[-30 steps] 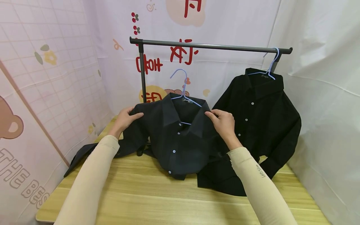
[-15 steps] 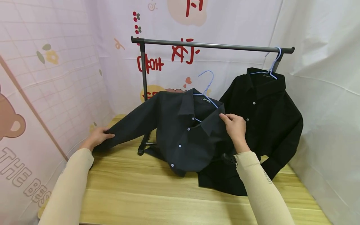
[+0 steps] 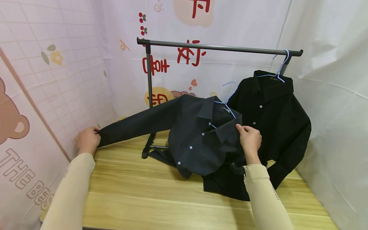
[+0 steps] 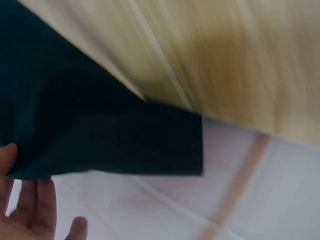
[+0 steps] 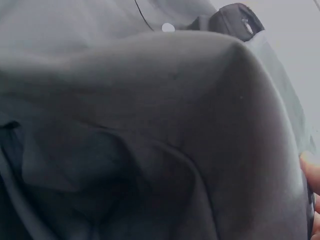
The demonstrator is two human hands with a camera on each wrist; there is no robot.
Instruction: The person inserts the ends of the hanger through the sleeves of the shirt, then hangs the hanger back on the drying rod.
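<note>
A black button-up shirt (image 3: 187,127) on a light blue wire hanger (image 3: 230,95) is held up tilted over the table, its collar toward the right. My left hand (image 3: 87,140) pinches its sleeve at the far left, stretching it out almost straight. In the left wrist view the thumb and fingers (image 4: 45,205) hold the lower edge of the sleeve (image 4: 125,140), whose cuff end hangs past them. By the collar, my right hand (image 3: 250,140) grips the shirt at the shoulder, also seen at the edge of the right wrist view. The hanger's hook sticks up, off the rail.
A dark metal rack (image 3: 221,47) stands at the back of the wooden table (image 3: 143,201). From its right end hangs a second black shirt (image 3: 276,118) on a blue hanger (image 3: 283,65), its hem lying on the table. Printed cloth walls (image 3: 72,80) close in the sides and back.
My left hand has slid from the shoulder down the sleeve to the lower left, drawing it out straight. My right hand, the shirt and its hanger have moved right and tilted.
</note>
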